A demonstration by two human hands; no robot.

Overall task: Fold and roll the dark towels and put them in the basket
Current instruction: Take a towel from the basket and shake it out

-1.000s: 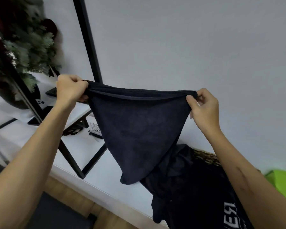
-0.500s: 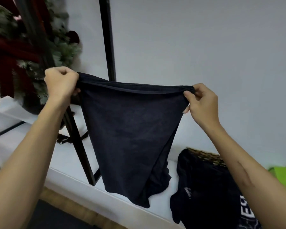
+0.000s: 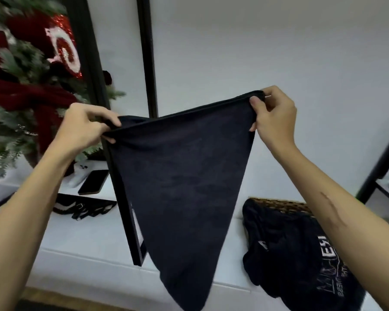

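Two hands of mine hold one dark towel (image 3: 180, 176) up in the air in front of the white wall (image 3: 279, 52). My left hand (image 3: 83, 129) pinches one top corner, thumb over curled fingers; my right hand (image 3: 272, 115) pinches the other corner between thumb and forefinger, and sits higher, so the top hem slopes up from left to right. From that hem the cloth hangs down and narrows to a point at the bottom, its long axis running nearly straight down, the tip hanging over the near edge of the white surface (image 3: 81, 239).

Behind the towel a black metal frame (image 3: 124, 198) slants down onto the surface, partly hidden by the cloth, and a second black upright (image 3: 147, 57) rises against the wall. At the far left edge stands a decorated Christmas tree (image 3: 20, 86) with red ribbon and a glittery ornament. A black phone (image 3: 92, 181) lies face up near the tree, with a black strap with white markings (image 3: 81, 207) just in front of it.

Toward the right edge sits a woven basket (image 3: 283, 204); only part of its rim shows, because a dark garment with white lettering (image 3: 301, 254) is draped over it and spills down toward the near edge. What is inside the basket I cannot tell. My right forearm crosses in front of that garment.
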